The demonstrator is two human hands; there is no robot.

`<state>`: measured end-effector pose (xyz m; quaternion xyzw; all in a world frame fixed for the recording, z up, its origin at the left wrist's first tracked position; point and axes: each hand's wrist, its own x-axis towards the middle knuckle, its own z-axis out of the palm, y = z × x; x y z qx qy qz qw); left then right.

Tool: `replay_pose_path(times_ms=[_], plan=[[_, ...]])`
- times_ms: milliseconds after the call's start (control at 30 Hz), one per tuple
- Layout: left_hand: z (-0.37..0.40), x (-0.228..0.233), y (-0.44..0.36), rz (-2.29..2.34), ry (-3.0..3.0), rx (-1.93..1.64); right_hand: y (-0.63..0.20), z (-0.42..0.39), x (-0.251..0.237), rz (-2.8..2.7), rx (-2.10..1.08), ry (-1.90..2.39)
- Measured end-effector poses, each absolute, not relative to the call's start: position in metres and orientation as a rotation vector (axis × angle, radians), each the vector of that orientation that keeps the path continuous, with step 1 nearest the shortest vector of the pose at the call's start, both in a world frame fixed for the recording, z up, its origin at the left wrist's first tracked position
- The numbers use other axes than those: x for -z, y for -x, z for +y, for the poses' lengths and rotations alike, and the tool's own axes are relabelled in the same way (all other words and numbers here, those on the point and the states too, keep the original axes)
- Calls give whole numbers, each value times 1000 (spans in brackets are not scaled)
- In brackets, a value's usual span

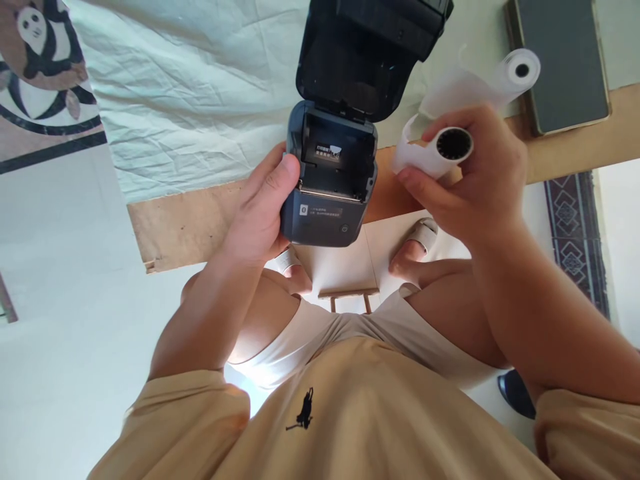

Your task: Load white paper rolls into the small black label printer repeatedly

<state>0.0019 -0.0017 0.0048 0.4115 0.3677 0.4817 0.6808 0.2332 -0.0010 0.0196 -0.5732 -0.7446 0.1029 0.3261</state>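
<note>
The left hand is clamped on the left side of a black printer, with the thumb near its upper rim. The lid of the printer stands open, away from the body, and the compartment shows inside. The right hand is closed around a white paper roll, between thumb and fingers, just to the right of the printer and apart from it. Beyond this hand, a second roll lies on the cloth-covered worktop, beside a dark flat device.
</note>
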Motion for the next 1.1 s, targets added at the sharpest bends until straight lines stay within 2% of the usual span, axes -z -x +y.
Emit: replay_pose_path(times_ms=[233, 500, 700, 833, 933, 1100], plan=[[-1, -4, 0, 873, -942, -1051, -228, 0, -17, -2020, -490, 1509], [0, -1, 1, 864, -936, -1038, -229, 5, -18, -2088, -216, 1594], [-1, -3, 1, 839, -919, -1050, -230, 3, -16, -2014, -298, 1467], [-1, -5, 2, 824, -929, -1056, -244, 4, -26, -1826, -86, 1267], [-2, -6, 1, 831, -908, -1054, -262, 12, -28, -1743, 119, 1396], [-1, -2, 1, 814, -911, -1062, -276, 28, -19, -1824, 15, 1624]])
